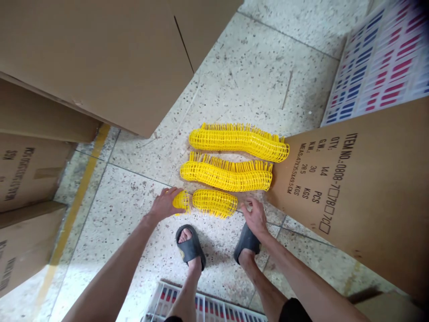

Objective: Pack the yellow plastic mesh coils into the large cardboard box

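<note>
While left hand (164,204) grips a small yellow mesh basket (181,202), right hand (255,216), curled to a narrow gap, hangs beside a short rounded mesh stack (214,202) on speckled floor (251,80).

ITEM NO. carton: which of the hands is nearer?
Right: the right hand is close beside the carton; the left hand is farther, past the short yellow stack, on the small yellow piece.

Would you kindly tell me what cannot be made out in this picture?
Head view:
Yellow piece: left end covered by the left hand.
Right carton: inside hidden by its walls.
Lower crate: near side cut off by bottom edge.
Left carton: one end cut off by left edge.
</note>
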Demonstrator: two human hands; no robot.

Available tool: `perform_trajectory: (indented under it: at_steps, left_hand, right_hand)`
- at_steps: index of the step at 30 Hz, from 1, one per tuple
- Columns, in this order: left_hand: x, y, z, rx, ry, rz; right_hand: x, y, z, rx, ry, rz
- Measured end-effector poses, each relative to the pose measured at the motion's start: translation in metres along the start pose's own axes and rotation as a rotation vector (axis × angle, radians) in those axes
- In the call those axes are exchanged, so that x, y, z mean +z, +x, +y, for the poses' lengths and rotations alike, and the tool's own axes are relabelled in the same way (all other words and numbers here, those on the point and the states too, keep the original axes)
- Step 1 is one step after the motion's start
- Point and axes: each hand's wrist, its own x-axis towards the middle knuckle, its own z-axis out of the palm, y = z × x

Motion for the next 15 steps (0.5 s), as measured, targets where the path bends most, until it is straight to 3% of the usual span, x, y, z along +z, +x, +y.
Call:
perform_trajectory:
  at_steps: [3, 6, 8, 11, 15]
  left_hand:
    - [-0.004, -0.022, -0.016, -0.006, -0.031, 0.079]
    - [-0.007, -0.053, -0.023, 0.052, -0.034, 0.183]
    - [-0.009, -0.076, -0.019, 0.101, 0.000, 0.267]
    - [-0.011, -0.106, -0.004, 0.137, 0.101, 0.376]
    - [-0.014, -0.129, 0.019, 0.191, 0.210, 0.498]
  right_hand:
    - [-0.002, -0.014, -0.044, -0.052, 0.062, -0.124]
    - [0.017, -0.042, -0.098, -0.032, 0.213, -0.520]
    - [0.037, -0.062, -0.133, 0.060, 0.331, -0.717]
    - [0.064, -0.080, -0.177, 0.209, 0.510, -0.812]
    - [0.082, -0.081, -0.219, 0.187, 0.543, -0.946]
